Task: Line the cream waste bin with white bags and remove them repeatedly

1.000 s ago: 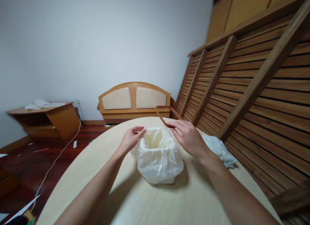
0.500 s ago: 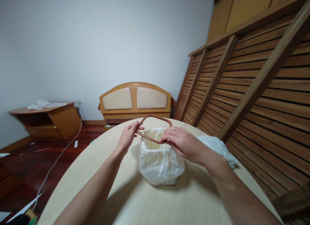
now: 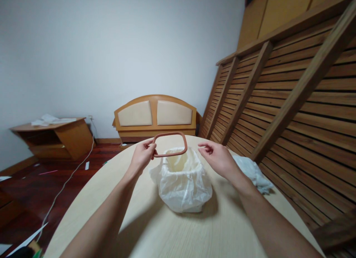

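A brown rounded-square ring (image 3: 171, 154), like the rim of a trash can, is held up by its left side. My left hand (image 3: 143, 154) pinches it between thumb and fingers. Below the ring stands a small bin lined with a white plastic bag (image 3: 185, 193), whose edge is folded down over the outside. The bag hides the bin's walls. To the right of the bin, my right hand (image 3: 215, 156) hovers with fingers loosely bent and apart, holding nothing and touching neither ring nor bag.
A round pale wooden table (image 3: 222, 232) carries the bin. White crumpled plastic (image 3: 251, 172) lies at its right edge. A slatted wooden frame (image 3: 278, 113) leans along the right. Beyond the table are a headboard (image 3: 154, 113) and a low cabinet (image 3: 63, 139); a cable crosses the floor.
My right hand has let go of the ring and moved right. My left hand has shifted the ring slightly left, leaving more of the bin's opening visible. The bin has stayed put.
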`<state>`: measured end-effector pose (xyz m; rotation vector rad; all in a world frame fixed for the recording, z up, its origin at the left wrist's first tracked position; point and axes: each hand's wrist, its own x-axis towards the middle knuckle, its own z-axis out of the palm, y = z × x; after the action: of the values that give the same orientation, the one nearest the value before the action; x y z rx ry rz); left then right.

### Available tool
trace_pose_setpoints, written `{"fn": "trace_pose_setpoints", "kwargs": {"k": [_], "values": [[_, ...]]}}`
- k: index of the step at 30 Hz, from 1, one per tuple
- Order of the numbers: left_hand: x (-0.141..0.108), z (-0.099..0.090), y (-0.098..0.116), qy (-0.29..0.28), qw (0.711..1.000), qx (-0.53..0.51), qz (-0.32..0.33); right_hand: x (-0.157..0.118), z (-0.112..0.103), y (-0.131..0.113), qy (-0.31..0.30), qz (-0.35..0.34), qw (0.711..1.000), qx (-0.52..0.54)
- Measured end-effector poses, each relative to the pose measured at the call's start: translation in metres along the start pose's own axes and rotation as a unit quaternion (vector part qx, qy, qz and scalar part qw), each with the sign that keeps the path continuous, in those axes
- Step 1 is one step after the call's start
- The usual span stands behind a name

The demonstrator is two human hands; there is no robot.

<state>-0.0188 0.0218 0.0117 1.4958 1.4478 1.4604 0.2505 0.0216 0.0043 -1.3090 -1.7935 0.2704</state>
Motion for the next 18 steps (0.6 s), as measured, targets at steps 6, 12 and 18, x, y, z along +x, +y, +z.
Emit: {"fn": "trace_pose_setpoints", "kwargs": {"k": [6,12,18], "values": [[0.000,0.002,-0.002,-0.009,1.000,0.004,-0.010,-0.004,0.013,-0.004,-0.078,0.066,0.995,0.004],[-0.005,0.007,0.004,-0.038,0.998,0.043,-0.033,-0.004,0.011,-0.005,-0.075,0.084,0.994,-0.008],[-0.010,0.011,0.007,-0.063,0.994,0.085,-0.026,-0.004,0.013,-0.002,-0.055,0.080,0.995,0.002]]}}
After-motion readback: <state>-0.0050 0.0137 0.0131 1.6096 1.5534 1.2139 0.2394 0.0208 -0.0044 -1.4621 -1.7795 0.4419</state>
